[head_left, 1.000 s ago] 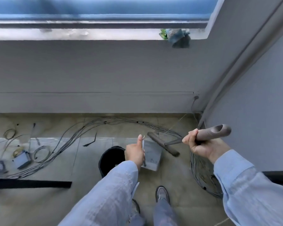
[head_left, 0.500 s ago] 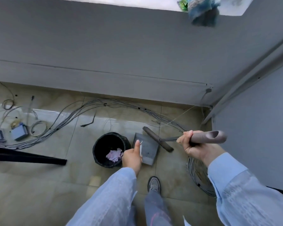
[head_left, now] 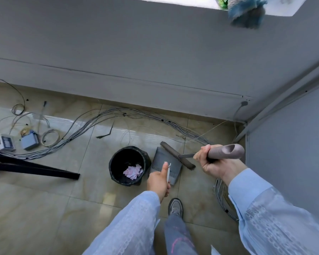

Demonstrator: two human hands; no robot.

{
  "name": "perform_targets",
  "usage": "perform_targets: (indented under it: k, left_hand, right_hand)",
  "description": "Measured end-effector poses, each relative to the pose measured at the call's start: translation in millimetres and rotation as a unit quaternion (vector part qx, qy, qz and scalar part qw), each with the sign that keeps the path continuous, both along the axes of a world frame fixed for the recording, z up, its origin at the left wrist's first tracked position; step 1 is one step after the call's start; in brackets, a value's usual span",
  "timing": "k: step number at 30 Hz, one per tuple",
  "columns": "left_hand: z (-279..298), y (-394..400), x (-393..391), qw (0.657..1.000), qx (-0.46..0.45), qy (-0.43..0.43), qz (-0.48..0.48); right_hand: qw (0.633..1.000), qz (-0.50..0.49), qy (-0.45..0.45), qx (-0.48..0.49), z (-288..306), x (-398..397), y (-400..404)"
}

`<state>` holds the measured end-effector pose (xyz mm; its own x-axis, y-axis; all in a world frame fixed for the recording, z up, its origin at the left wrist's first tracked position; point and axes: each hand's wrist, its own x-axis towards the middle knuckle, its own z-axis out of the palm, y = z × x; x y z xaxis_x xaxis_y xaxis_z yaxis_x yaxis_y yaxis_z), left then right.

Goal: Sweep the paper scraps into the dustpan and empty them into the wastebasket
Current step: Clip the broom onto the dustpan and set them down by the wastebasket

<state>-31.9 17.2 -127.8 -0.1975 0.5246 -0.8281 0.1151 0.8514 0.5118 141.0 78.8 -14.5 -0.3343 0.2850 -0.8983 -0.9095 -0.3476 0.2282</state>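
Two hands are busy around the wastebasket (head_left: 127, 165): beside its right rim sits the dustpan (head_left: 165, 163), its white handle clasped in the left hand (head_left: 157, 183), thumb up. Past the pan lies the broom (head_left: 177, 157), its fat grip wrapped by the right hand (head_left: 213, 163). Pink paper scraps (head_left: 133, 172) rest down inside the bin, so emptying looks done. Risk now, I'd say: a swinging broom head snags the cable bundle (head_left: 184, 131) behind the bin, or the pan clips the rim and tips it.
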Motion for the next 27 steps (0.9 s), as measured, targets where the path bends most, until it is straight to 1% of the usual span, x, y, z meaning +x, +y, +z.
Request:
perform_targets:
  k: [3, 7, 13, 16, 19, 23, 26, 27]
  left_hand:
    - [6, 1, -3, 0.999, -0.024, -0.028, -0.025]
    - [14, -2, -9, 0.992, -0.036, -0.039, -0.110]
    - [21, 0, -16, 0.980, 0.032, -0.010, -0.197]
    - [21, 0, -20, 0.977, 0.039, -0.004, -0.209]
    - [21, -1, -23, 0.975, 0.030, -0.003, -0.220]
    - [18, 0, -24, 0.971, 0.041, -0.008, -0.236]
    - [14, -1, -23, 0.973, 0.036, -0.013, -0.227]
    - [12, -1, -21, 0.977, 0.023, -0.027, -0.209]
  right_hand:
    - [1.000, 0.008, -0.005, -0.001, 9, -9, 2]
    - [0.999, 0.041, -0.011, 0.004, 16, -21, 3]
    - [0.996, 0.087, -0.014, 0.022, 32, -40, -1]
    - [0.993, 0.109, -0.015, 0.030, 42, -51, -10]
    - [0.991, 0.130, -0.004, 0.036, 52, -57, -16]
    - [0.989, 0.144, 0.011, 0.030, 61, -61, -21]
    - [0.987, 0.160, 0.014, 0.023, 68, -63, -27]
    - [0.986, 0.162, 0.016, 0.021, 71, -63, -29]
